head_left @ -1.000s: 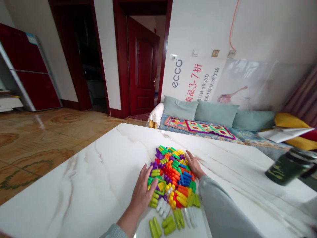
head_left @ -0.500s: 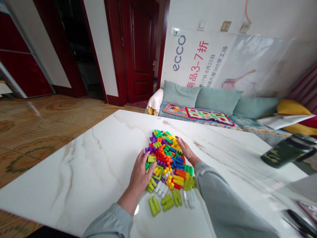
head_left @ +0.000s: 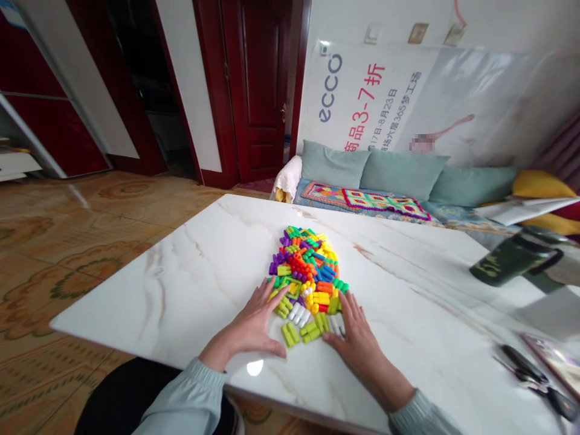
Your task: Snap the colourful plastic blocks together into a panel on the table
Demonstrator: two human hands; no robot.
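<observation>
A pile of plastic toy pieces (head_left: 301,263) in many colours lies on the white marbled table (head_left: 194,272). My left hand (head_left: 258,320) is at the pile's lower left edge, fingers and thumb apart, beside a lime green piece (head_left: 290,334). At the lower right edge is my right hand (head_left: 357,326), its thumb spread from the fingers, partly covering a clear piece (head_left: 336,324). Neither hand grips anything. White pieces (head_left: 299,314) and another lime green piece (head_left: 310,331) lie between the hands.
A dark green bottle (head_left: 507,257) lies on its side at the table's right. Scissors (head_left: 525,368) and a phone (head_left: 555,362) are near the right front. Behind the table stands a sofa with pale green cushions (head_left: 403,172).
My right hand has come back from the pile's far right side to its near right corner. My left hand has spread its thumb along the near edge. The view has shifted slightly.
</observation>
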